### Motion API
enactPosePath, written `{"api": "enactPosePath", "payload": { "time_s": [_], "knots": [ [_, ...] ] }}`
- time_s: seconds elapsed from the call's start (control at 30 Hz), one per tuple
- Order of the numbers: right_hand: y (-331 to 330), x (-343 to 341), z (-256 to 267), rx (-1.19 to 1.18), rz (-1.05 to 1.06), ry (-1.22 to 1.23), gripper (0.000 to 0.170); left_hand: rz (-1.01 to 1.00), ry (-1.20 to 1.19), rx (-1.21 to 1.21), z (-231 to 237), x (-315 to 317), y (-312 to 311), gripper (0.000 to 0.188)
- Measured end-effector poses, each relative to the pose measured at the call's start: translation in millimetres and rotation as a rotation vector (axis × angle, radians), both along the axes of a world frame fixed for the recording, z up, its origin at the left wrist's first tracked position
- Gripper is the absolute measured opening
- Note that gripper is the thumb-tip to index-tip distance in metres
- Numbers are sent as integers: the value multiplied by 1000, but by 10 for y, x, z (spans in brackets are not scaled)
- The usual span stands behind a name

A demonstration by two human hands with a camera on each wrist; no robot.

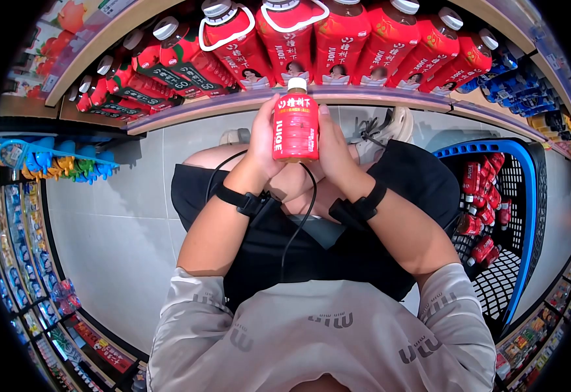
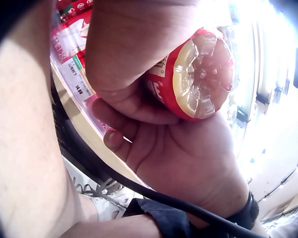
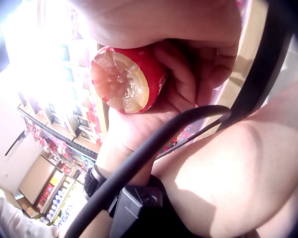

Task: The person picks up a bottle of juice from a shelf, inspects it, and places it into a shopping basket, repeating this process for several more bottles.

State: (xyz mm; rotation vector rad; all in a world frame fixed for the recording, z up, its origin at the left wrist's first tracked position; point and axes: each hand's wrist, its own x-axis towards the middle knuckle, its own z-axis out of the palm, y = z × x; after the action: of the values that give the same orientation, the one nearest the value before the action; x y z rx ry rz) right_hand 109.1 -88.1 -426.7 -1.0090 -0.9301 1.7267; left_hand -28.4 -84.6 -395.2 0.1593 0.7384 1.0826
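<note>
Your left hand [image 1: 265, 138] and right hand [image 1: 336, 145] grip the red bottle [image 1: 295, 124] between them, its long axis running up from your lap, white cap pointing toward the shelf edge [image 1: 285, 101].

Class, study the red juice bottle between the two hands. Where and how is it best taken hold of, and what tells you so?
Probably around the labelled middle of the red juice bottle, from its left and right sides, as the left hand and right hand grip it. Its long, rounded sides suit curled fingers; the white cap is much narrower.
</note>
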Motion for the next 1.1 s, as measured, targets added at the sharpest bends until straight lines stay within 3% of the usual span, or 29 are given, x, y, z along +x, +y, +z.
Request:
{"api": "enactPosePath", "payload": {
  "time_s": [0.9, 1.1],
  "knots": [
    [-10, -9, 8, -27, -2, 34, 63, -16, 23, -14, -68, -18, 8, 51],
    [-6, 43, -46, 58, 70, -26, 63, -29, 27, -17, -42, -18, -9, 49]
  ]
}}
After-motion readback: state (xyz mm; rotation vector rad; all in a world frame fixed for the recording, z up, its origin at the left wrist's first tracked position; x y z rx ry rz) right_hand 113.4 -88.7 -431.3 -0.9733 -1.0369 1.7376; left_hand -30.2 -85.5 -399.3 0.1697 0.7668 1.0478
